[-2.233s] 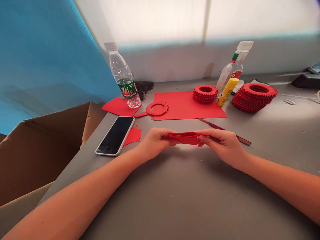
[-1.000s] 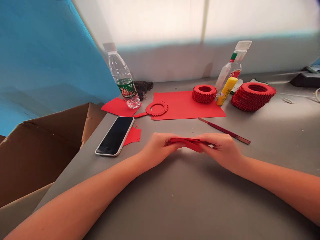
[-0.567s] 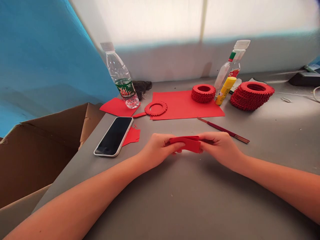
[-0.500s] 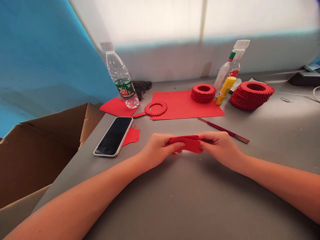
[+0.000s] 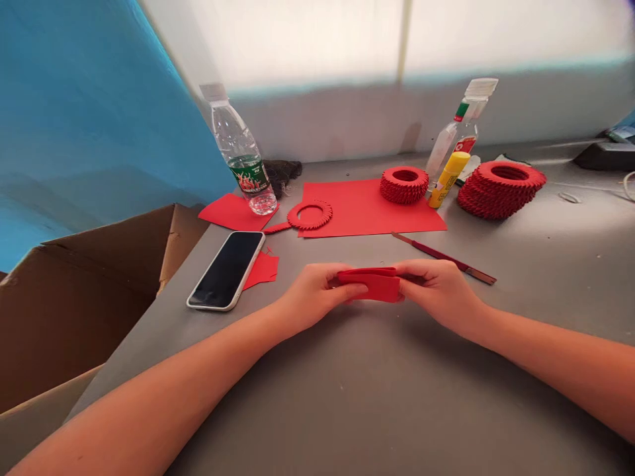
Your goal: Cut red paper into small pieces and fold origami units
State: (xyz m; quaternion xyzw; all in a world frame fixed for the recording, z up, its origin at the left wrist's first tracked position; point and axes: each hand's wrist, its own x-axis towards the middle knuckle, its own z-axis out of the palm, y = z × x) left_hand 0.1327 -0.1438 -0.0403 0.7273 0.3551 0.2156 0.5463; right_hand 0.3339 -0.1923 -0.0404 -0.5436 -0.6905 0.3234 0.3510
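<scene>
A folded piece of red paper (image 5: 380, 287) is held between both hands, just above the grey table. My left hand (image 5: 317, 291) pinches its left end, with the thumb across the near face. At the right end, my right hand (image 5: 434, 287) grips the paper between thumb and fingers; some fingertips are hidden behind it. The top edge shows the layers slightly parted. Beyond my right hand lies a dark red craft knife (image 5: 441, 256). A ring of folded red paper (image 5: 310, 215) with a strip at its left rests partly on a flat red sheet (image 5: 347, 198).
A phone (image 5: 227, 270) lies on red scraps (image 5: 262, 270) at left, near a plastic water bottle (image 5: 243, 158). Stacked red paper rings (image 5: 404, 188), a yellow glue stick (image 5: 449, 180), a clear bottle (image 5: 471, 116) and a taller ring stack (image 5: 499, 192) stand behind. A cardboard box (image 5: 114, 264) adjoins the table's left edge.
The near face of the folded red paper has straightened and lies flatter between my hands. Both hands keep nearly the same position and grip.
</scene>
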